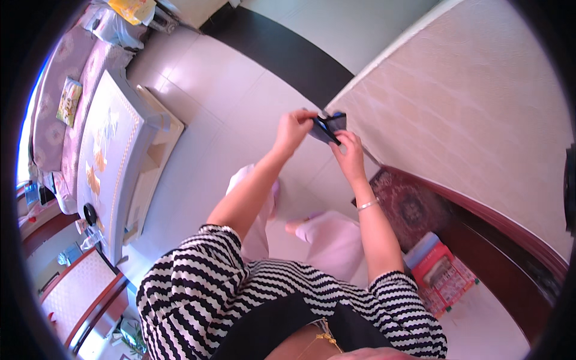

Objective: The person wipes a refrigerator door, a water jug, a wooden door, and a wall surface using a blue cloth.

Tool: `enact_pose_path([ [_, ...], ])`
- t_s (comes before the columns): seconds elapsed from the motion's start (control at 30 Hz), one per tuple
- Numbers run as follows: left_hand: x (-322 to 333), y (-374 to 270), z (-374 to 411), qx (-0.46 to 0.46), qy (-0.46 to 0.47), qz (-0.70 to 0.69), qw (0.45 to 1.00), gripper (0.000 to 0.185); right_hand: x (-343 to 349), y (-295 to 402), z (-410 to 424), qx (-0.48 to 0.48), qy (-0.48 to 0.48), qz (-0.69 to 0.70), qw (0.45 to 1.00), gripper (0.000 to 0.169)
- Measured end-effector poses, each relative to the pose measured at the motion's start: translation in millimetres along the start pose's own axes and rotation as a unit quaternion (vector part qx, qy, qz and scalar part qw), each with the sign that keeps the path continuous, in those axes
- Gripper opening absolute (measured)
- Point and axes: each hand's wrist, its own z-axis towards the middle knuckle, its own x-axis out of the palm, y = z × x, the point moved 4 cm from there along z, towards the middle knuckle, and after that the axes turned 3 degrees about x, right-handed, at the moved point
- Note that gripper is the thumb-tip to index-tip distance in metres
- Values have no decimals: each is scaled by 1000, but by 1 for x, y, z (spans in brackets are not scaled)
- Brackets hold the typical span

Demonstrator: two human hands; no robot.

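Observation:
Both my hands are raised in front of me, holding a small dark grey cloth item (pixel 321 133) with black edging and bits of blue. Its exact kind is hard to tell. My left hand (pixel 291 130) pinches the left side between thumb and fingers. On the lower edge, the fingers of my right hand (pixel 349 150) grip the black trim. A loose end of the cloth sticks out at the upper right, beyond my right fingers. A silver bangle (pixel 368 204) circles my right wrist.
To the left stands a long low table (pixel 108 135) under a pale patterned cover, with a sofa (pixel 72 103) behind it. A wall (pixel 450 99) rises on the right. Below it lie a dark red patterned rug (pixel 400 202) and a red printed package (pixel 443 274).

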Motion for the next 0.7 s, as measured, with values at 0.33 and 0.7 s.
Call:
enact_pose_path([
  [0.33,-77,-251,-86,225,-23,187,956,25,-128,178,29,0,47,19,999,17],
  [0.7,-177,-429,-22,370,20,150,916,16,-206,334,98,140,78,399,903,13],
])
